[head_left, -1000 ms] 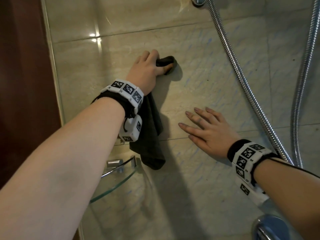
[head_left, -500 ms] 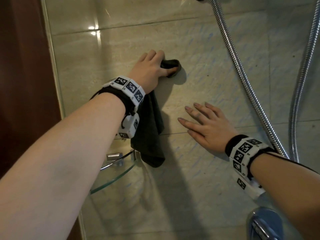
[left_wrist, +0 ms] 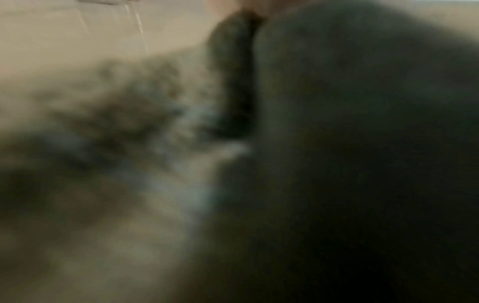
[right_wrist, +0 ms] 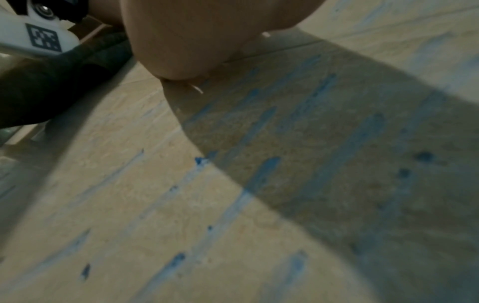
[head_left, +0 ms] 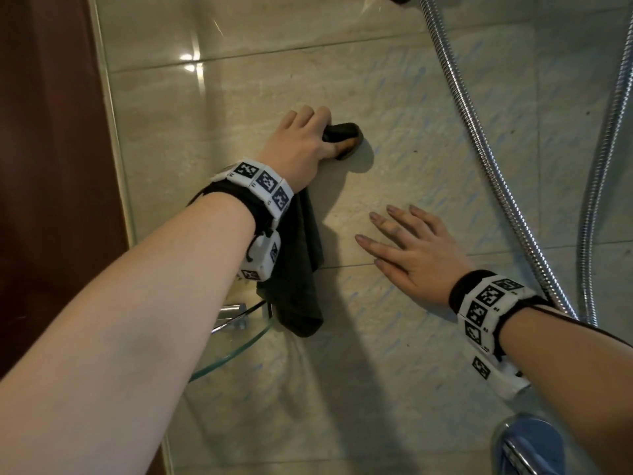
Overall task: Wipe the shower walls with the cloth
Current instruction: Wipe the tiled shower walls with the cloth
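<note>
A dark grey cloth (head_left: pixel 301 269) hangs down the beige tiled shower wall (head_left: pixel 411 97). My left hand (head_left: pixel 308 138) grips its upper end, fingers curled round a bunch of it, and presses it to the tile. The rest of the cloth drapes below my left wrist. In the left wrist view the cloth (left_wrist: pixel 350 143) fills the right side, blurred. My right hand (head_left: pixel 411 248) lies flat on the wall to the right and lower, fingers spread and straight, holding nothing. Blue streaks (right_wrist: pixel 259 178) mark the tile under the right wrist.
Two metal shower hoses (head_left: pixel 479 149) run down the wall on the right. A glass corner shelf (head_left: pixel 236 351) on metal brackets sits below the cloth. A chrome tap (head_left: pixel 527 447) is at the bottom right. A dark brown door (head_left: pixel 44 166) borders the left.
My left hand with the cloth has slid a little to the right along the wall. My right hand stays flat in nearly the same spot.
</note>
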`<state>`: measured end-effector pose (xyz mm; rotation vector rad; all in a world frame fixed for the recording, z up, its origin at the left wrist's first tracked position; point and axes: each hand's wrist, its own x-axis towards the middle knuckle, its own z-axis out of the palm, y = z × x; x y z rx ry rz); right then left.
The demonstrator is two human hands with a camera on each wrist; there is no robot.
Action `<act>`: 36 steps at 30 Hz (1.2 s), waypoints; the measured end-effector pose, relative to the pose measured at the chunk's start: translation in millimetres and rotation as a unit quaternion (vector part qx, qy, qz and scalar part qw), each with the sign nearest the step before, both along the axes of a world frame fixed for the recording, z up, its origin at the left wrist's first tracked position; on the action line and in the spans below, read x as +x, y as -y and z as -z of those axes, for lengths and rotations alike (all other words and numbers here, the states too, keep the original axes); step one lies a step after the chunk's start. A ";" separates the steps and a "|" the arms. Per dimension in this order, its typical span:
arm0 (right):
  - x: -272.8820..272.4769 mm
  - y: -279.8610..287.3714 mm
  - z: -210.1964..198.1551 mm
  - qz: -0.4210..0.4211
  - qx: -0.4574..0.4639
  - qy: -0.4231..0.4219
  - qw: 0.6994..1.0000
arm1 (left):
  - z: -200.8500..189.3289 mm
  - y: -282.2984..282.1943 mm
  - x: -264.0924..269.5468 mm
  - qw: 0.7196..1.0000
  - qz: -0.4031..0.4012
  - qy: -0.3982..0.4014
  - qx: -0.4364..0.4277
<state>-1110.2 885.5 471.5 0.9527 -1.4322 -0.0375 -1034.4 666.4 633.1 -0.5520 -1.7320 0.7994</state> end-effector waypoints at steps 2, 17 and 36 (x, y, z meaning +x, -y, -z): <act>0.4 0.5 0.6 0.001 -0.001 0.002 1.000 | 4.7 -6.9 -10.4 0.999 0.018 -0.029 -0.012; 3.1 0.6 1.7 0.007 -0.002 0.007 1.000 | 19.1 -1.5 8.2 1.000 -0.006 -0.005 -0.025; 20.0 3.2 -7.0 0.054 0.044 0.040 0.997 | 33.0 -23.4 30.7 0.996 0.059 0.066 0.029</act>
